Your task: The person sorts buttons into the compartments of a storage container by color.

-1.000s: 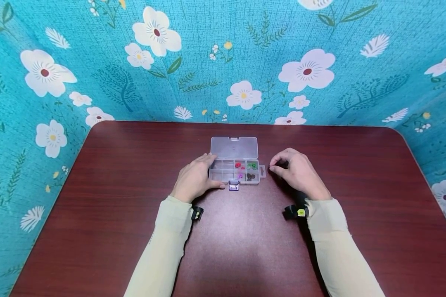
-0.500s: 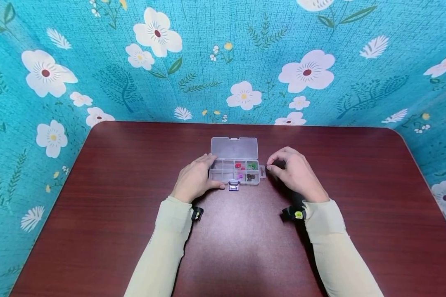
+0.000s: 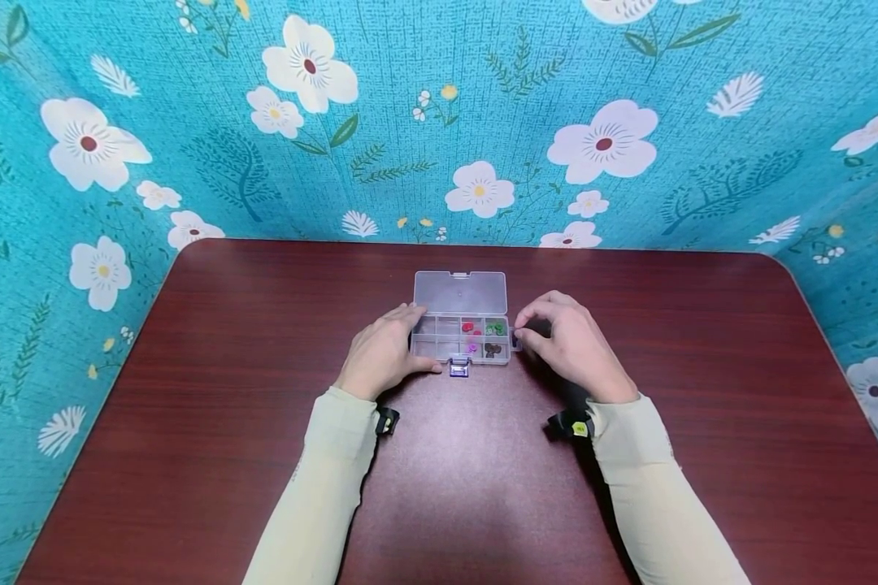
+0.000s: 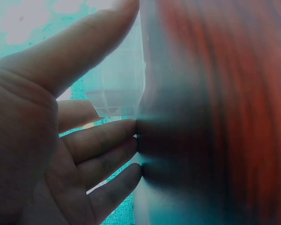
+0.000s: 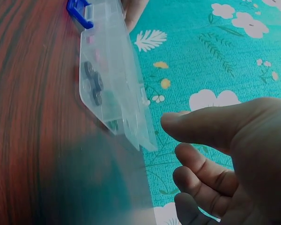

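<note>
A clear plastic compartment box (image 3: 449,326) lies on the table with its lid (image 3: 459,293) raised at the back. My left hand (image 3: 382,349) holds the box's left end, thumb along the front edge and fingers at the side and back. Small red buttons (image 3: 468,327), green buttons (image 3: 495,328), a pink one (image 3: 471,348) and dark brown buttons (image 3: 493,349) lie in the right-hand compartments. Close to the box's right end is my right hand (image 3: 573,341), thumb and fingers loosely bent. In the right wrist view it stands apart from the box, and I see nothing between the fingers.
A blue clasp (image 3: 458,368) hangs at the box's front edge. The box stands on a dark red wooden table (image 3: 263,325). Behind the table rises a turquoise flowered cloth (image 3: 410,122). Each wrist wears a black strap with a camera (image 3: 576,425).
My right hand has moved a little left, from beside the box's hanging tab to over it. The left hand and the box have stayed in place.
</note>
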Available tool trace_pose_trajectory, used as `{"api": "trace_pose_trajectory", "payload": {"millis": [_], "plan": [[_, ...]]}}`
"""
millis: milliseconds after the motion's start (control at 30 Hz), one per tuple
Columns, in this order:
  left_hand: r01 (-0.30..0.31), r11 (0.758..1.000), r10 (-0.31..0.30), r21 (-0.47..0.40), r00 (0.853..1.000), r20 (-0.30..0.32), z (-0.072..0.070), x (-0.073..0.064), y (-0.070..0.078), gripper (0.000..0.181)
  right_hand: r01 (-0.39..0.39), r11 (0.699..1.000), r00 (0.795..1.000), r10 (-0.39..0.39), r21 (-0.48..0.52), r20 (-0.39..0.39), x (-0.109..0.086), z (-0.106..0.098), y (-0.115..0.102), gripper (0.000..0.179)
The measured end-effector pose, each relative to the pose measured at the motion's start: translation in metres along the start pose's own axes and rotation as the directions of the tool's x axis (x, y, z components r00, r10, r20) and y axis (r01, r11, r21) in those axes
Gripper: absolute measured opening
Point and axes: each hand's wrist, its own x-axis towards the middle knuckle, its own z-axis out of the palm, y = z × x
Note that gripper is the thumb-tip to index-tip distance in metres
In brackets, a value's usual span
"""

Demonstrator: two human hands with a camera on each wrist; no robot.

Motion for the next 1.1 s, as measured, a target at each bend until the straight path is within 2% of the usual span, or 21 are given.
{"api": "trace_pose_trajectory", "payload": {"millis": [333, 1100], "plan": [[0.009, 1.000, -0.009, 0.001, 1.000, 0.008, 0.000, 0.001, 0.002, 0.098, 0.042, 0.999, 0.999, -0.042, 0.004, 0.012, 0.001, 0.005, -0.009, 0.007], [-0.009, 1.000, 0.009, -0.005, 1.000, -0.012, -0.001, -0.001, 0.001, 0.098, 0.098, 0.993, 0.995, -0.097, -0.068, 0.024, 0.004, 0.021, -0.027, 0.005]]}}
